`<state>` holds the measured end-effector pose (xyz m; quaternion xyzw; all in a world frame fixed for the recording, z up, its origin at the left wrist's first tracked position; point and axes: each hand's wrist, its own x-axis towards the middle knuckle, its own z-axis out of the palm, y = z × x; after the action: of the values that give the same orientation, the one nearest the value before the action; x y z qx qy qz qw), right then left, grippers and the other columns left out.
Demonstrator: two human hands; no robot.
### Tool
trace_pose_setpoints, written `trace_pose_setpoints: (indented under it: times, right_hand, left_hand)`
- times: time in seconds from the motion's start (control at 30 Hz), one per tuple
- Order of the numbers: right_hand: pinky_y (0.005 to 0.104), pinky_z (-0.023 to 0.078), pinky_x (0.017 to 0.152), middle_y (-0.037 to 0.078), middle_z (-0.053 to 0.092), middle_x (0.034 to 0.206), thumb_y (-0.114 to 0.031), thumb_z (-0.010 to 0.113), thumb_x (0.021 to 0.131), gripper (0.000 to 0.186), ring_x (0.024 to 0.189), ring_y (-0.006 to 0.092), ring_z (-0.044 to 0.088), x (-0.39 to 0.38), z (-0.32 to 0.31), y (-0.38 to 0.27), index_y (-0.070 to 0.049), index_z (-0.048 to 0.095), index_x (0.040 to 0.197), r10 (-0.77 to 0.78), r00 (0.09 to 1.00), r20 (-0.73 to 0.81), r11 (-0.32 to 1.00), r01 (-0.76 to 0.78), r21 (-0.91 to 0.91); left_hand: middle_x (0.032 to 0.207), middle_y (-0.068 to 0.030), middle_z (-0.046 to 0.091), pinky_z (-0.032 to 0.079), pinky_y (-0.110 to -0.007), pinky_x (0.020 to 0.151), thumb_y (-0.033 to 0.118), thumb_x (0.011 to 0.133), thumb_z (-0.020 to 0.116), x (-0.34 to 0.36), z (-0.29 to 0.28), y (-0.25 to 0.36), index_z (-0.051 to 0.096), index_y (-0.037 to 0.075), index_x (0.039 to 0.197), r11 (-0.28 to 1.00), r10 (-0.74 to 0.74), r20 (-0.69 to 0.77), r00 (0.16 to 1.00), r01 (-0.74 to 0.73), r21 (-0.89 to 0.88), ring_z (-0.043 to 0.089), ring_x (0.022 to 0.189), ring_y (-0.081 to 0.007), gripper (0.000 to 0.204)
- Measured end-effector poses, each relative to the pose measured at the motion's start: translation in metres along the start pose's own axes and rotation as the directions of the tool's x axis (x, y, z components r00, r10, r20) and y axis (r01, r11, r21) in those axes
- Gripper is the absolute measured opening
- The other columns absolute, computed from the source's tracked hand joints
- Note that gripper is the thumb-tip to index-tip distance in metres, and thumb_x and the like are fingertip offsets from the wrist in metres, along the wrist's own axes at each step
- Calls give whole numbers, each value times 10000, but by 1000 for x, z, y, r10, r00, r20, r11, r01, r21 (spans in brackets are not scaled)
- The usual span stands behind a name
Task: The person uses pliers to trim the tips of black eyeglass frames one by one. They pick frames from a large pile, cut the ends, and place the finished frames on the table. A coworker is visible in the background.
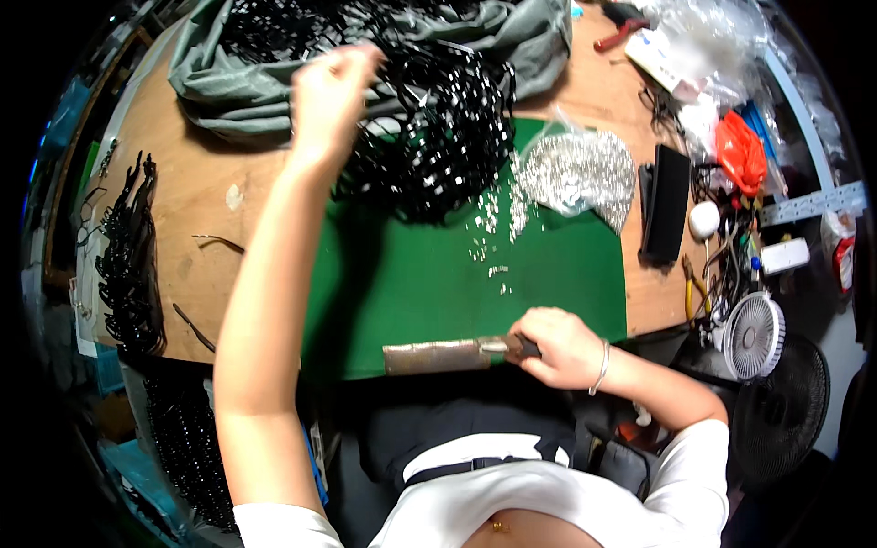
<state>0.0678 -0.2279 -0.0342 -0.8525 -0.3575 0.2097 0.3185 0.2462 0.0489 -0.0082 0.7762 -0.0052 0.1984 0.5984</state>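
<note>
My left hand is raised at the front edge of a grey fabric bag, its fingers curled closed and slightly blurred. What it may hold does not show. Beside it, a heap of shiny black strands spills from the bag onto a green mat. My right hand grips the dark handle of a flat metal blade, which lies level along the mat's near edge and points left. Small silver pieces are scattered between the strands and a clear plastic bag full of similar pieces.
Bundled black strands lie at the table's left side. On the right are a black oblong case, yellow-handled pliers, a red plastic bag and a small white fan. Curved thin dark pieces lie left of the mat.
</note>
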Motion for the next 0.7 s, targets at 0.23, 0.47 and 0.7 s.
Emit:
trace_pose_setpoints:
  times: [0.23,0.47,0.7]
  right_hand:
    - [357,462,615,122,567,735,-68,570,696,145,677,293,578,2,-34,11,-29,509,821,205,968,-142,978,-196,75]
    - [398,432,657,143,528,753,-58,560,688,162,734,323,538,26,-5,21,-17,474,818,229,938,-259,948,-275,-160]
    - [367,394,641,112,501,766,-100,594,693,191,752,275,523,30,-5,24,-31,468,819,117,979,-168,933,-167,-319]
  left_hand:
    - [1193,-252,398,473,-266,680,192,893,345,-104,-60,128,432,2,1035,875,22,171,985,64,-479,556,855,-179,253]
    - [1023,-237,526,475,-215,666,-88,648,655,-247,-40,104,199,36,1172,839,-370,286,884,450,-306,563,829,-144,705]
    - [1072,-211,493,428,-190,661,-112,678,609,-271,-14,75,8,95,1320,868,-318,272,908,395,-302,512,691,-77,903]
